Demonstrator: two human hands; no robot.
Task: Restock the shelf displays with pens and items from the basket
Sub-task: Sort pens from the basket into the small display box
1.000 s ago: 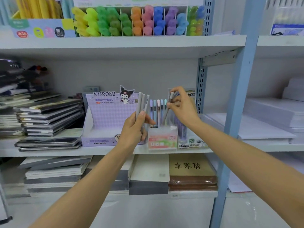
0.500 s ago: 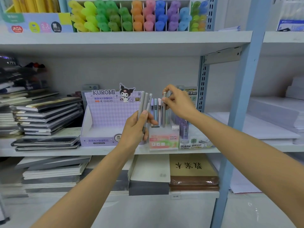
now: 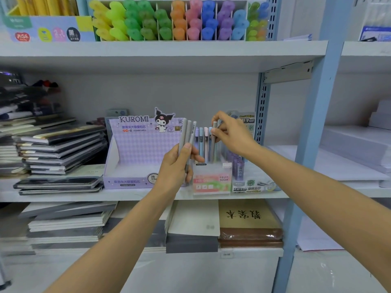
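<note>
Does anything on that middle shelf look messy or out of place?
Mostly tidy. The dark notebooks at the left sit in an uneven, slanted pile, and the purple Kuromi box looks nearly empty.

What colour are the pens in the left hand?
Grey pens, held in the left hand; head view.

The Kuromi display box [image 3: 139, 149] was lilac with a pale diamond check; the pens [image 3: 187, 132] in hand were grey, the stocked pens [image 3: 203, 142] pastel blue, pink and lilac, the shelf upright [image 3: 313, 123] light blue
</note>
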